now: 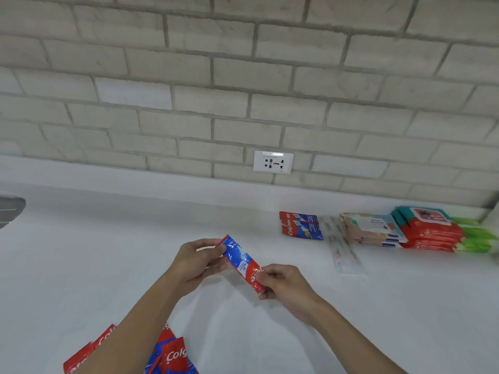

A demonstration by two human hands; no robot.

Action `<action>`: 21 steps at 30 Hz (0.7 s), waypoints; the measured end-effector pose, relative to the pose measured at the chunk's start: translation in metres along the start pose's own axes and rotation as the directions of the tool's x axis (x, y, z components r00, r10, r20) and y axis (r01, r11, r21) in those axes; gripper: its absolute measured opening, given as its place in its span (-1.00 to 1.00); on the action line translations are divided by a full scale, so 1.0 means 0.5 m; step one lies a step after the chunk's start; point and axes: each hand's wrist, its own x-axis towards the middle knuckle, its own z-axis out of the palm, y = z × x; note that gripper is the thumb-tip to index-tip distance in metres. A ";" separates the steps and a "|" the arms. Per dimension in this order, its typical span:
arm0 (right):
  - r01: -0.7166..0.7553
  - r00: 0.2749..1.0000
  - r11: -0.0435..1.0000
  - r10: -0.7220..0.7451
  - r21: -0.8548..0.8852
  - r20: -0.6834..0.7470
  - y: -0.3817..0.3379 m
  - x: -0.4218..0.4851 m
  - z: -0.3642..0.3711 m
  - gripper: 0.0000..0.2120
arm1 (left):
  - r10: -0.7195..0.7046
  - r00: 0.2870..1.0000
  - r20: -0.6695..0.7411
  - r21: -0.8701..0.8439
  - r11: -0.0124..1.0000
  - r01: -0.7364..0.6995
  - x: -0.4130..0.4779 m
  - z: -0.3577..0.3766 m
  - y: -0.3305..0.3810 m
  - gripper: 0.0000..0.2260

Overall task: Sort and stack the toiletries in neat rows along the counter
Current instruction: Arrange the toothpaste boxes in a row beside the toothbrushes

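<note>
At the far left edge a grey thing (pixel 10 209) lies on the white desk (pixel 94 252); what it is I cannot tell. At the bottom left, partly under the left forearm, there is a loose pile (pixel 172 356) of red and blue sachets, and "Colg" can be read on it in white letters.

In the middle both hands hold one sachet (pixel 241 260) above the desk. It is tilted, with the blue end up and left and the red end down and right. The left hand (pixel 195 263) pinches the blue end between thumb and fingers. The right hand (pixel 283 283) pinches the red end with curled fingers. The white letters there are upside down and partly covered, and the small print is too fine to read.

On the brick wall behind is a white socket (pixel 273 162).

To the right, near the wall, a row lies on the desk. First comes a stack (pixel 299 225) of sachets reading "Colgate". Just beside it is a clear packet (pixel 343 249), which is blurred. Then come pale packs (pixel 372 229), red packs (pixel 429 232) with a teal one on top, and green packs (pixel 478 236). Their labels are too blurred to read.
</note>
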 end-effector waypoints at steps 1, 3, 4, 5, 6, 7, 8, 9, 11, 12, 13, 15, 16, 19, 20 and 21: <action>-0.001 1.000 1.000 0.001 -0.007 -0.012 -0.002 0.000 -0.018 -0.86 | 0.004 1.000 0.007 0.034 0.999 -0.004 0.005 0.009 0.000 -0.82; -0.001 0.999 1.000 0.001 -0.008 -0.053 -0.008 0.001 -0.052 -0.86 | 0.014 1.000 0.019 0.091 0.996 -0.015 0.015 0.033 -0.002 -0.85; -0.001 0.997 1.000 0.001 0.000 -0.078 -0.010 0.003 -0.067 -0.86 | 0.023 1.000 0.019 0.125 0.992 -0.025 0.020 0.044 -0.003 -0.87; 0.000 0.995 1.000 0.001 0.010 -0.103 -0.012 0.005 -0.082 -0.86 | 0.038 0.999 0.012 0.164 0.986 -0.039 0.025 0.055 -0.006 -0.89; 0.003 0.992 1.000 -0.001 0.016 -0.129 -0.012 0.008 -0.098 -0.86 | 0.054 0.999 0.005 0.204 0.977 -0.054 0.032 0.068 -0.009 -0.91; 0.007 0.988 1.000 -0.004 0.015 -0.155 -0.014 0.011 -0.113 -0.86 | 0.071 0.997 -0.003 0.241 0.968 -0.068 0.039 0.080 -0.011 -0.93; 0.011 0.983 1.000 -0.009 0.010 -0.185 -0.015 0.015 -0.127 -0.86 | 0.085 0.996 -0.010 0.274 0.959 -0.079 0.048 0.093 -0.014 -0.95; 0.017 0.976 1.000 -0.016 0.003 -0.219 -0.017 0.020 -0.143 -0.87 | 0.095 0.995 -0.015 0.302 0.949 -0.086 0.058 0.107 -0.017 -0.95; 0.031 0.953 0.999 -0.038 -0.030 -0.301 -0.020 0.030 -0.175 -0.88 | 0.112 0.993 -0.030 0.348 0.933 -0.095 0.080 0.137 -0.026 -0.94; 0.034 0.937 0.998 -0.051 -0.056 -0.347 -0.022 0.037 -0.190 -0.89 | 0.120 0.992 -0.039 0.374 0.922 -0.097 0.091 0.152 -0.033 -0.94; 0.036 0.918 0.996 -0.067 -0.084 -0.390 -0.023 0.043 -0.204 -0.87 | 0.125 0.991 -0.048 0.401 0.911 -0.096 0.102 0.167 -0.040 -0.95; 0.049 0.886 0.988 -0.111 -0.146 -0.451 -0.026 0.057 -0.234 -0.83 | 0.134 0.988 -0.079 0.436 0.896 -0.087 0.127 0.199 -0.059 -0.97; 0.057 0.872 0.982 -0.137 -0.181 -0.471 -0.027 0.064 -0.245 -0.81 | 0.141 0.985 -0.101 0.449 0.890 -0.081 0.137 0.212 -0.067 -0.97; 0.088 0.850 0.938 -0.247 -0.336 -0.465 -0.026 0.084 -0.272 -0.81 | 0.174 0.970 -0.168 0.482 0.873 -0.073 0.164 0.249 -0.086 -0.94; 0.097 0.845 0.910 -0.289 -0.402 -0.451 -0.025 0.089 -0.279 -0.81 | 0.187 0.965 -0.185 0.497 0.865 -0.073 0.172 0.259 -0.090 -0.92; 0.103 0.839 0.880 -0.327 -0.463 -0.435 -0.025 0.095 -0.287 -0.82 | 0.200 0.959 -0.200 0.512 0.856 -0.072 0.179 0.267 -0.093 -0.90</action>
